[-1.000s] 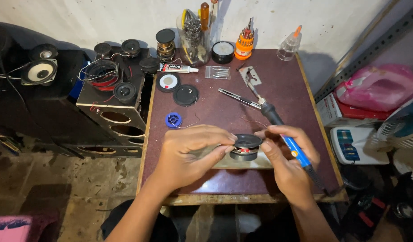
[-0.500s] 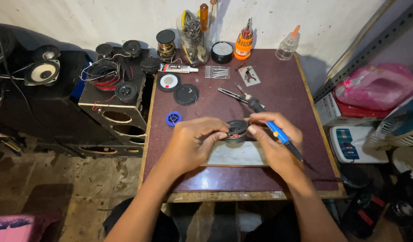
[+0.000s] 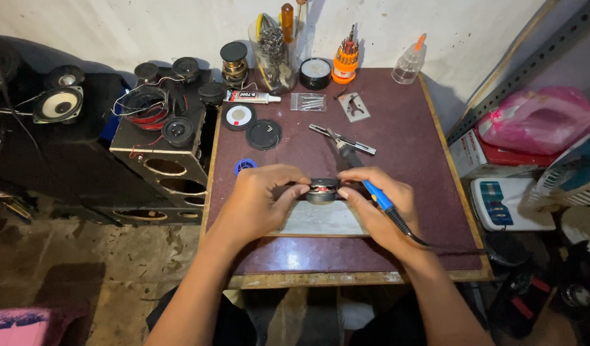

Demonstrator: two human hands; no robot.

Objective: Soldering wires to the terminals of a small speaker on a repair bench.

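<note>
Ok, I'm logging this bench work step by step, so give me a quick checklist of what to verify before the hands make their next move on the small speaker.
1. Small speaker held on both sides, by left hand and right hand: ok.
2. Soldering iron in the right hand, its dark front end pointing away towards the tweezers: ok.
3. Iron's tip off the skin: cannot tell, the tip is not plainly seen.
4. Light work plate lying under the speaker: ok.
5. Iron's cord running off the table's right edge, not across the hands: ok.
6. Iron hot or cold: cannot tell.
</note>
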